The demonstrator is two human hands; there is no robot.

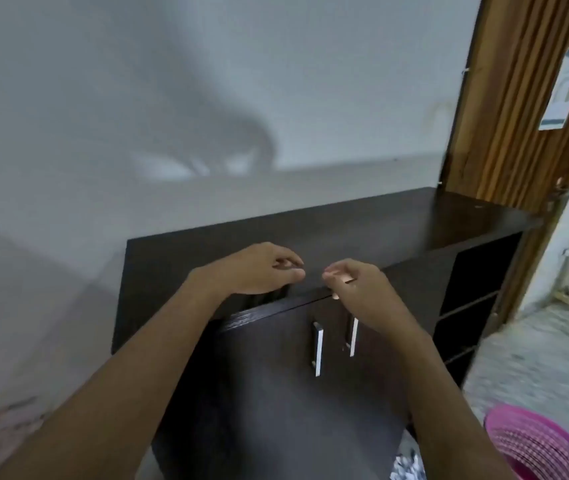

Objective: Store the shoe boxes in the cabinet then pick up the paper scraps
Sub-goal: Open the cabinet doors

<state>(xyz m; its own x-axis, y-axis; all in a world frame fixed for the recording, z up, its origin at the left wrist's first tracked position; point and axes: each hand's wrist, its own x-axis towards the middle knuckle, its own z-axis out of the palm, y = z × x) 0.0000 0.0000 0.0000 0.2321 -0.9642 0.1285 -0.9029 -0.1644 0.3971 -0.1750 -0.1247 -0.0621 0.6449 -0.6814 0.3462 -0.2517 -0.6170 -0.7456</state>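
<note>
A person's left hand [259,270] hovers at centre frame over the top front edge of a dark cabinet [397,230], its fingers loosely curled, thumb close to forefinger, with nothing visible in them. Below it the left door [265,368] appears to stand slightly out from the cabinet front, while the two metal handles [317,348] hang untouched at the middle. Just to the right, the right hand [359,285] is bunched, fingertips drawn narrow and one finger down at the door's top edge; whether it pinches something small cannot be told. No shoe boxes are in view, so the storing step looks all but finished, with the doors being shut or checked. Open shelves [463,327] fill the cabinet's right end, and a wooden door [518,116] rises in the upper right. The paper scraps [409,465] lie on the floor at the bottom edge, right of centre, beside a pink basket [539,448] in the lower right corner. The next move likely calls for pressing the left door flush, then bending low to gather the scraps
</note>
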